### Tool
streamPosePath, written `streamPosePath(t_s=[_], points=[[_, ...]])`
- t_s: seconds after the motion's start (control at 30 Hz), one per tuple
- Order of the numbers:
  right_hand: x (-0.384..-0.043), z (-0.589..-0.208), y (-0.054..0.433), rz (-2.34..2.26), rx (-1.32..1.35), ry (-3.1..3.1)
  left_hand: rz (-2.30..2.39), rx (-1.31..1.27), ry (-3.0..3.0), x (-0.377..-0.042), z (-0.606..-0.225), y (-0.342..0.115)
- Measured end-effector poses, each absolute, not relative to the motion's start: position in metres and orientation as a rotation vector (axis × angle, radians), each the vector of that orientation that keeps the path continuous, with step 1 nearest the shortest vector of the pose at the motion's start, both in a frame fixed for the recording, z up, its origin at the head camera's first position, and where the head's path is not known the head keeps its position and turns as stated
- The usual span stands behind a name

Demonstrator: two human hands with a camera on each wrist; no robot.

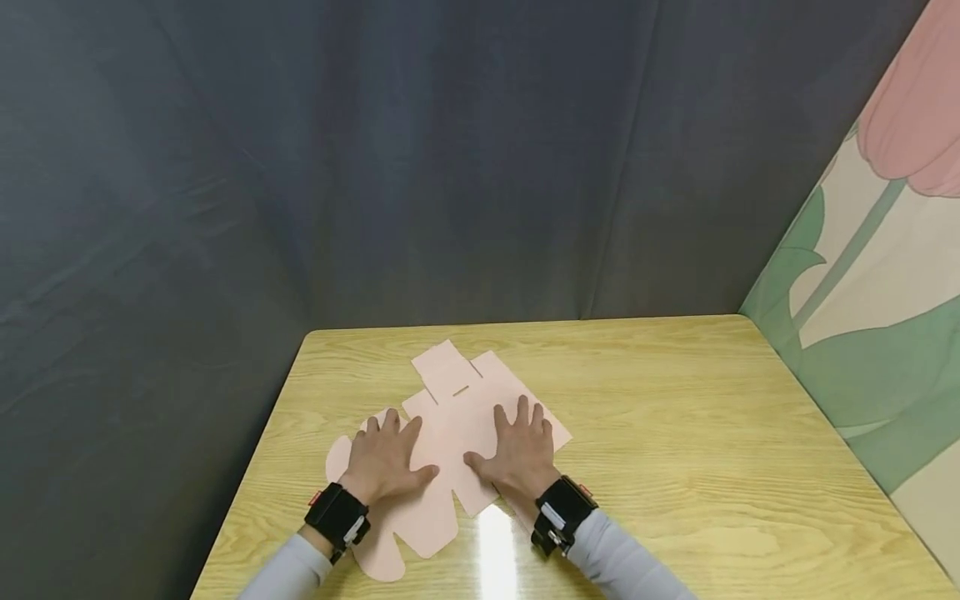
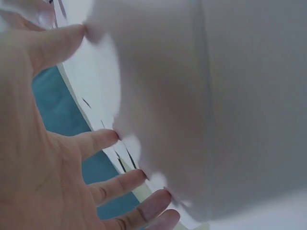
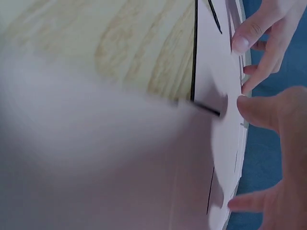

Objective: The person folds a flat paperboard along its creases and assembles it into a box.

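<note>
A flat pale pink cardboard cutout (image 1: 474, 425) with slits, tabs and rounded flaps lies on the wooden table. On its left part rests my left hand (image 1: 385, 457), fingers spread, fingertips touching the sheet. My right hand (image 1: 521, 454) presses on the right part with its fingers spread too. The left wrist view shows the thumb and fingertips of the left hand (image 2: 62, 158) against the pale cardboard (image 2: 158, 96). In the right wrist view, fingertips of the right hand (image 3: 278, 153) meet the cardboard (image 3: 96, 153) near its slits. Neither hand grips anything.
The yellow wood-grain table (image 1: 712, 450) extends to the right of the cutout. A dark curtain (image 1: 465, 167) hangs behind and to the left. On the right stands a panel with a printed tulip (image 1: 915, 125). Each wrist wears a black strapped device (image 1: 562, 512).
</note>
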State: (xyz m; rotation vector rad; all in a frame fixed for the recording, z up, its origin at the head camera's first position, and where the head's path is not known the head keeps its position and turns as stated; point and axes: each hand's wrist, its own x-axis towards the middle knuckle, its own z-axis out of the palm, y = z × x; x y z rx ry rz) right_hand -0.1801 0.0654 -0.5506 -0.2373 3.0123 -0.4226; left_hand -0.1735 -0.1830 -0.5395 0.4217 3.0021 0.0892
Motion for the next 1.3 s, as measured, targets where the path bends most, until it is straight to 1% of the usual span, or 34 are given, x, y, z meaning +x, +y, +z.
streamPosePath(t_s=[0.13, 0.3, 0.57, 0.73, 0.97, 1.13, 1.3], points=[[-0.182, -0.547, 0.071, -0.321, -0.112, 3.004, 0.103, 0.434, 3.03, -0.174, -0.539, -0.17], [-0.19, -0.545, 0.08, -0.276, -0.096, 3.01, 0.081, 0.443, 3.067, -0.176, -0.54, -0.16], [-0.204, -0.542, 0.097, -0.336, -0.231, 3.005, 0.146, 0.466, 3.035, -0.174, -0.53, -0.154], [-0.211, -0.54, 0.109, -0.429, -0.302, 2.977, 0.212, 0.642, 3.023, -0.173, -0.529, -0.149], [-0.218, -0.545, 0.122, -0.427, -0.431, 2.973, 0.262, 0.893, 2.926, -0.163, -0.537, -0.134], [-0.22, -0.55, 0.13, -0.417, -0.504, 2.934, 0.298, 0.949, 2.824, -0.153, -0.539, -0.125], [-0.23, -0.546, 0.139, -0.393, -0.553, 2.91, 0.27, 0.971, 2.769, -0.15, -0.538, -0.119]])
